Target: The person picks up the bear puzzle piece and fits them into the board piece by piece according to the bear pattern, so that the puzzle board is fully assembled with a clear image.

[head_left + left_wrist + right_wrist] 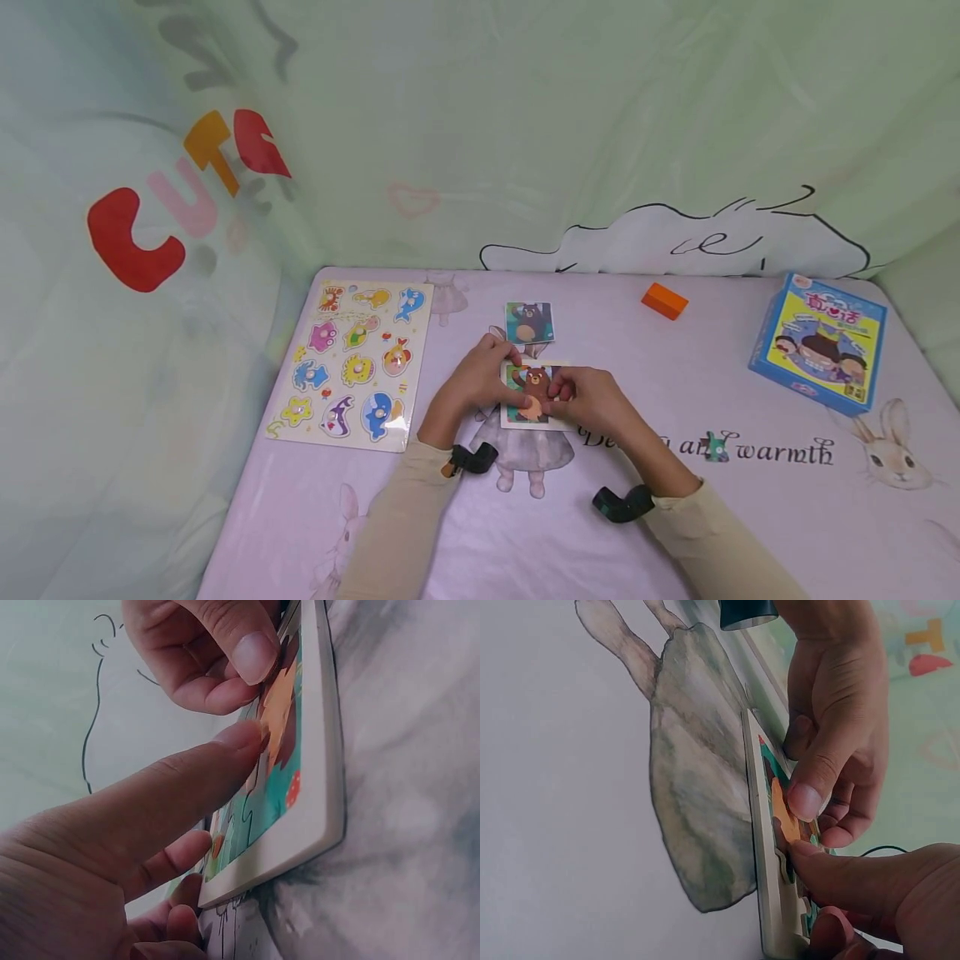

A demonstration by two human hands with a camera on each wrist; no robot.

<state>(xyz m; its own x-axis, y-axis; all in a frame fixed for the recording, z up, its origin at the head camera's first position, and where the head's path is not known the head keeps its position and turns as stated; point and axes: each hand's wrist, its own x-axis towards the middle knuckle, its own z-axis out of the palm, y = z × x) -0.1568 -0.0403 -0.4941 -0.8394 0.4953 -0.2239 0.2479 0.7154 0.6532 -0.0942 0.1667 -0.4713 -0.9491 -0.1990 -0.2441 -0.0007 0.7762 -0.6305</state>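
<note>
A small jigsaw puzzle board [517,426] with a brown bear picture lies on the table, its white frame [327,772] close up in the left wrist view. My left hand [476,377] holds the board at its left side, thumb on the picture and other fingers by the far edge. From the right, my right hand [588,396] pinches a puzzle piece [783,864] at the lower right of the picture. Both thumbs nearly meet over the bear's belly. The fingers partly hide the piece. Just behind the board lies a matching bear picture card [529,323].
A sea-animal peg puzzle [341,442] lies on the left. Toward the back right are an orange block [664,301] and a blue game box [821,342]. One loose teal puzzle piece [717,447] rests on the printed tablecloth [675,533], right of the hands.
</note>
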